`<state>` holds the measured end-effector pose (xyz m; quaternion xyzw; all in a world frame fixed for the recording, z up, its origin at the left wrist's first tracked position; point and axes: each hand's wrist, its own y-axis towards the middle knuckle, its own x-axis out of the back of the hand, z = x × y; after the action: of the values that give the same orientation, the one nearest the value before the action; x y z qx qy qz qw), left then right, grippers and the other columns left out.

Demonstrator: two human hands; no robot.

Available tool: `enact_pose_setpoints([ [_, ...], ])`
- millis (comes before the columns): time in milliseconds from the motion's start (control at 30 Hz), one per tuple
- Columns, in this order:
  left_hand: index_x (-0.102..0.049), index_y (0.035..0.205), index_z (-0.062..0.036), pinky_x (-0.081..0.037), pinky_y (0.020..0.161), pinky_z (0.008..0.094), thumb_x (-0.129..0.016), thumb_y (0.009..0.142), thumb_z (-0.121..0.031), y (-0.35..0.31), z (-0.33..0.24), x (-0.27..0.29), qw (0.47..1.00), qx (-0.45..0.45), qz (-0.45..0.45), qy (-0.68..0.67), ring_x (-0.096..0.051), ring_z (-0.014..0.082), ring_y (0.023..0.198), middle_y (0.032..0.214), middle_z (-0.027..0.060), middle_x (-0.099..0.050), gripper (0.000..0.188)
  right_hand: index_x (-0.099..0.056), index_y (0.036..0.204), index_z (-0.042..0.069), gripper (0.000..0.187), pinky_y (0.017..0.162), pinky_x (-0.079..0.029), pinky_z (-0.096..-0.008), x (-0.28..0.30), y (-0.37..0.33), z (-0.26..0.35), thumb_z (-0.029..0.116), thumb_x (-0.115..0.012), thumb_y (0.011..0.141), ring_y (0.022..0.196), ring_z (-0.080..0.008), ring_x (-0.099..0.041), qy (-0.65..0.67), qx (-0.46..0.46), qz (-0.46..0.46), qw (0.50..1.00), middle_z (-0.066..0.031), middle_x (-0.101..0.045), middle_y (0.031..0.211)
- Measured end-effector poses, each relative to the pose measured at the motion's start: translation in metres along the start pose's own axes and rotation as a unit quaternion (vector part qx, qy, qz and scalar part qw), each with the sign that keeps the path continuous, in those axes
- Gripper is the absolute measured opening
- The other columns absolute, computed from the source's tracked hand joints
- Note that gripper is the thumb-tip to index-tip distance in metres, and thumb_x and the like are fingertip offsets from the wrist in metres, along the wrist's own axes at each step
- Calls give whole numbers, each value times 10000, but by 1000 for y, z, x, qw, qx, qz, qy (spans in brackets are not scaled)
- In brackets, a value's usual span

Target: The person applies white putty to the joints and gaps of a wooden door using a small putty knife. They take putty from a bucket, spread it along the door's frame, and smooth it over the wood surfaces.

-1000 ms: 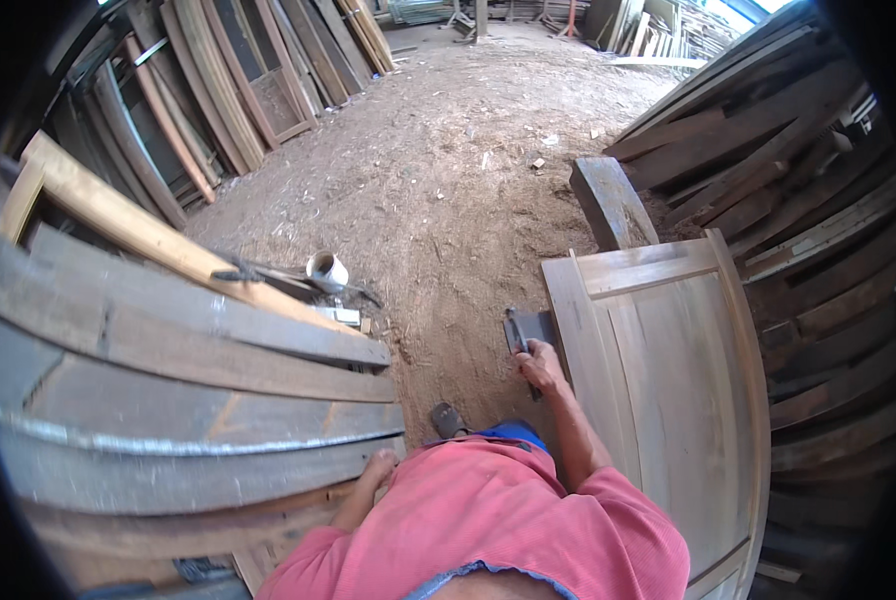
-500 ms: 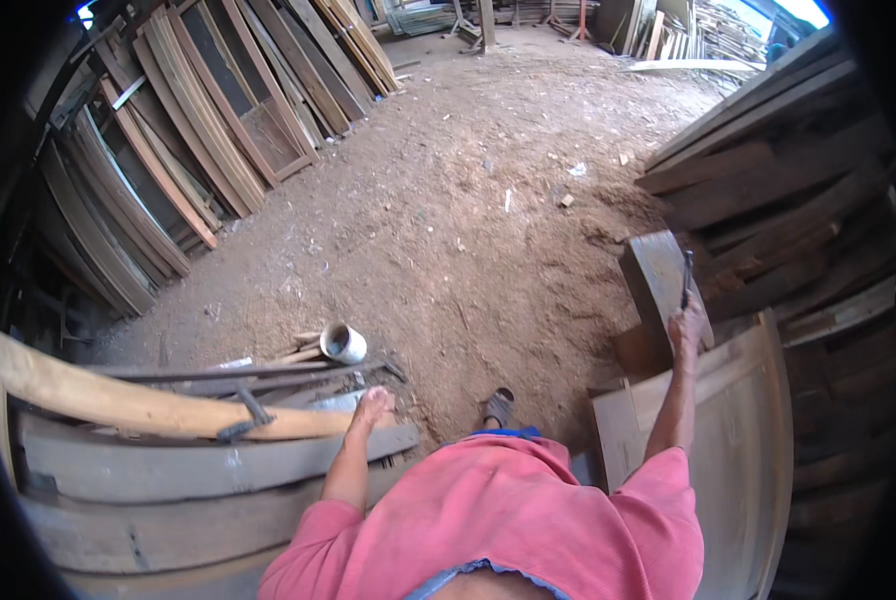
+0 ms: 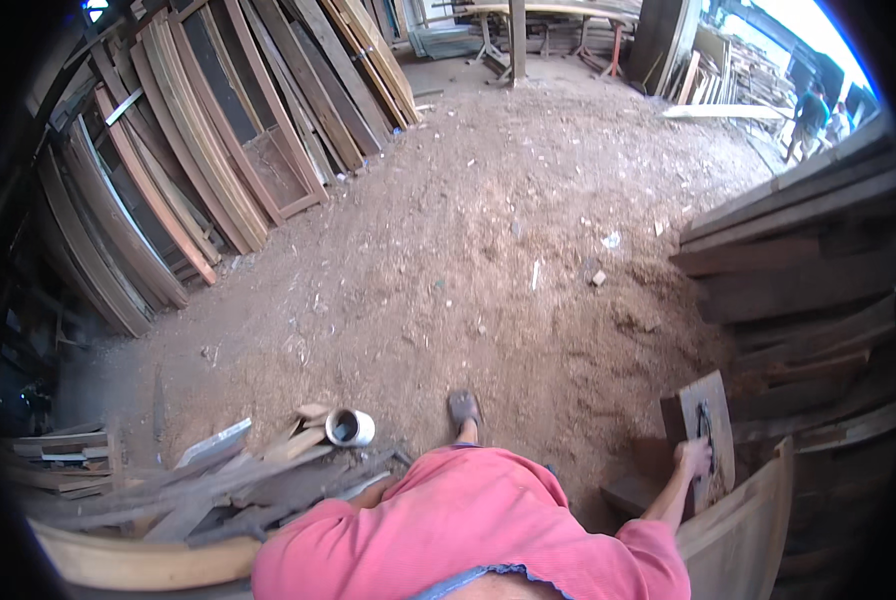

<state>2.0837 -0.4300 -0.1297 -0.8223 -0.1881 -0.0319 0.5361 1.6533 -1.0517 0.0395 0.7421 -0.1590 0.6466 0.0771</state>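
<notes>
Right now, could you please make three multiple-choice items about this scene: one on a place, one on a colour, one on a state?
1. Where does the small metal can lie?
A. on the scrap wood pile at the person's left
B. on the stacked planks at the right
C. in the right hand

2. What colour is the person's shirt?
A. blue
B. pinkish red
C. white

3. What is the right hand doing?
A. hanging free
B. resting on the dirt floor
C. closed on a wooden block

Answers: 1 A, the can sits among the offcuts at lower left. 2 B, the fabric at the lower edge is pinkish red. 3 C, the fingers close on the block's lower part beside the door panel.
</notes>
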Motion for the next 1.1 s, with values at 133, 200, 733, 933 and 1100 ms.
enact_pose_setpoints([
  [133,-702,848,-21,-527,654,447,-594,848,-306,111,-128,122,965,-88,-74,235,-658,323,726,867,186,-693,304,-578,1187,124,361,832,-496,-502,2,-106,114,233,-590,843,1050,-377,-597,45,-17,-118,992,-134,-544,1231],
  [200,-677,934,-30,-504,670,460,-550,883,-363,144,-212,171,947,-184,-247,91,-634,336,711,792,215,-654,360,-610,1196,154,417,876,-511,-495,11,-163,187,299,-662,809,1078,-349,-605,63,73,57,994,-127,-553,1214],
  [733,-624,929,-58,-499,645,398,-537,949,-342,373,-433,383,961,-59,15,-271,-605,220,701,738,50,-616,298,-721,734,90,159,645,-541,-416,-83,57,569,179,-604,794,799,-301,-703,-88,442,313,836,-164,-712,851],
  [933,-663,1023,-43,-522,739,423,-541,934,-327,387,-501,402,996,76,-38,12,-649,261,806,852,104,-683,322,-598,655,57,232,602,-499,-455,-9,127,832,229,-559,806,621,-351,-598,132,646,61,749,-163,-632,700],
  [1100,-671,1006,-41,-518,729,413,-554,916,-320,441,-587,481,998,60,-21,8,-650,242,808,848,105,-683,315,-695,1024,58,340,781,-529,-445,104,83,1070,299,-520,862,907,-381,-668,287,514,248,769,-247,-679,969],
])
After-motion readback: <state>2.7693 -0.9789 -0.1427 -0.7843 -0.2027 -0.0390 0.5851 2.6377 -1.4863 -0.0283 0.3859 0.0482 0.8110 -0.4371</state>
